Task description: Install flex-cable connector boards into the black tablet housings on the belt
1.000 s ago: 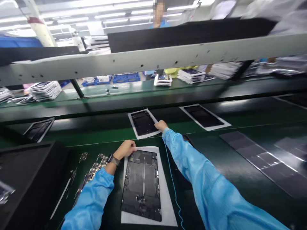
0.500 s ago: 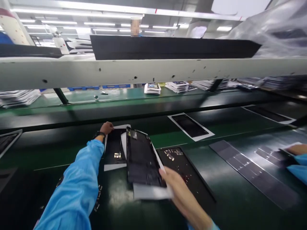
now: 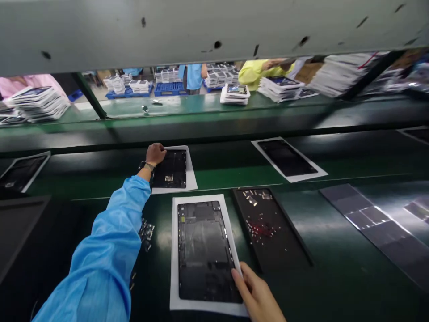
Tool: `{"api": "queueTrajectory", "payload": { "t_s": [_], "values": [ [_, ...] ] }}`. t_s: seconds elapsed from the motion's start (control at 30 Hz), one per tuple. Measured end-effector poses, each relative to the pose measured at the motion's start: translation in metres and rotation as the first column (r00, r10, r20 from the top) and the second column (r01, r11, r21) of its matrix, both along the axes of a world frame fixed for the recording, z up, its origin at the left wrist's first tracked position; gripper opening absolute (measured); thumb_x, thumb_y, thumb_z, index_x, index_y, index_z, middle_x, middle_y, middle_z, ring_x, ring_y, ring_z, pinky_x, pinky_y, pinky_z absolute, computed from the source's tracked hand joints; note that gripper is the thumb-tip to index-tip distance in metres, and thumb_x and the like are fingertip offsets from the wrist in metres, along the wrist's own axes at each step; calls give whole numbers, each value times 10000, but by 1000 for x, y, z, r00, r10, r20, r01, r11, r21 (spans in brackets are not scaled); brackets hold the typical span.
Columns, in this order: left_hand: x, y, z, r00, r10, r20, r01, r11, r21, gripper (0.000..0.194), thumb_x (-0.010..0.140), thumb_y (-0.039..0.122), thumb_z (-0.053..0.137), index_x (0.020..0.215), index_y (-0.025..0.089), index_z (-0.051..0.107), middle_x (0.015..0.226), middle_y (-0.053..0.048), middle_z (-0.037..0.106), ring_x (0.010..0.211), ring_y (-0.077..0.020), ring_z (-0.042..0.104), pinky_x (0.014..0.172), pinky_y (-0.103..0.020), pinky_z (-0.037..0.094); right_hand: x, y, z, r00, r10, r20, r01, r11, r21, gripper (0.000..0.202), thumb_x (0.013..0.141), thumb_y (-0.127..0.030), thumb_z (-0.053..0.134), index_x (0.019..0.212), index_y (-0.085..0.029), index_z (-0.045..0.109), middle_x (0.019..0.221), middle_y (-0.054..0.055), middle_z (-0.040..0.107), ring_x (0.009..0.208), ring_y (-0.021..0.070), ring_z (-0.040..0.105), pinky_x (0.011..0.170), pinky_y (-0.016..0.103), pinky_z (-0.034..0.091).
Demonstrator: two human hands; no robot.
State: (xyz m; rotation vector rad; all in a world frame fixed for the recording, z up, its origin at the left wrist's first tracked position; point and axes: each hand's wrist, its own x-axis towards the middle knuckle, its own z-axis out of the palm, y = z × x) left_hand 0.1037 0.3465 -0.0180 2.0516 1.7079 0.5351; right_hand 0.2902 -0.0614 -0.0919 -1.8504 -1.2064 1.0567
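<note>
A black tablet-like housing lies on a white sheet on the green bench in front of me. My right hand pinches its lower right edge between thumb and fingers. Farther off, my left hand is closed on the upper left corner of a second dark housing, which rests on its own white sheet. That housing bears a small metallic piece. To the right of the near housing sits a black tray with small metal parts and tiny red and white bits.
More housings on white sheets lie at the far right and far left. Dark film strips are at the right. Small parts lie beside my left sleeve. A thick beam crosses overhead; people and stacks are beyond.
The near housing, tilted and overlapping the second one before, now lies flat and closer, on its sheet. My right hand has come down with it. The view has tipped downward.
</note>
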Motion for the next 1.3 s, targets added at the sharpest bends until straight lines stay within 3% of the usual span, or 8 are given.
{"api": "queueTrajectory", "payload": {
  "t_s": [0.17, 0.27, 0.37, 0.47, 0.6, 0.83, 1.03, 1.3],
  "values": [
    [-28, -81, 26, 995, -69, 75, 71, 997, -27, 197, 818, 367, 595, 826, 214, 720, 923, -64, 758, 941, -263, 667, 865, -357, 509, 15, -5, 15, 862, 17, 507, -128, 974, 186, 263, 954, -397, 445, 878, -239, 642, 822, 87, 630, 745, 258, 639, 642, 353, 490],
    [-51, -148, 44, 986, -92, 138, 97, 995, -32, 240, 806, 456, 580, 842, 250, 700, 925, -46, 754, 893, -255, 665, 849, -370, 519, 44, -2, 26, 831, -40, 554, -135, 953, 270, 233, 961, -351, 451, 982, -233, 650, 881, 97, 655, 854, 277, 627, 766, 405, 503],
    [-74, -221, 52, 972, 84, 220, -100, 993, 59, 288, 810, 511, 591, 909, 266, 706, 940, -22, 744, 890, -268, 669, 835, -397, 530, 79, 16, 32, 821, -67, 567, -128, 946, 297, 198, 942, -325, 485, 976, -228, 655, 875, 94, 655, 849, 276, 595, 781, 424, 481],
    [-93, -286, 39, 940, 266, 213, -276, 961, 21, 276, 806, 523, 596, 916, 298, 714, 949, -14, 747, 905, -290, 679, 812, -422, 534, 99, 47, 31, 799, -13, 601, -189, 943, 272, 186, 905, -289, 521, 973, -216, 679, 865, 91, 642, 864, 279, 574, 785, 425, 470],
    [-125, -341, -1, 936, 320, 149, -311, 947, -80, 299, 755, 557, 618, 874, 301, 719, 922, -20, 747, 886, -295, 691, 822, -410, 542, 105, 78, 23, 737, 77, 671, -280, 939, 199, 166, 865, -264, 566, 947, -213, 701, 835, 89, 638, 862, 282, 555, 786, 421, 467],
    [-163, -385, -33, 903, 405, 142, -394, 913, -104, 286, 802, 503, 606, 887, 250, 710, 903, -49, 742, 850, -266, 688, 844, -385, 537, 108, 82, 13, 717, 64, 694, -324, 912, 251, 258, 897, -377, 518, 773, -229, 688, 796, 118, 694, 803, 312, 586, 734, 459, 461],
    [-157, -378, -43, 948, 316, 36, -315, 949, -32, 176, 875, 336, 584, 951, 207, 677, 962, -76, 715, 936, -263, 642, 883, -396, 507, 109, 74, 13, 842, -235, 485, 19, 912, 410, 245, 850, -523, 624, 854, -304, 733, 809, 75, 675, 733, 334, 618, 642, 457, 436],
    [-136, -374, -59, 925, 339, -171, -333, 941, 63, 150, 859, 259, 646, 1002, 212, 644, 996, -94, 625, 988, -305, 573, 898, -436, 491, 101, 67, 34, 909, -368, 193, 255, 861, 441, 159, 842, -416, 684, 992, -418, 735, 890, -24, 735, 845, 364, 652, 627, 464, 416]
  ]
}}
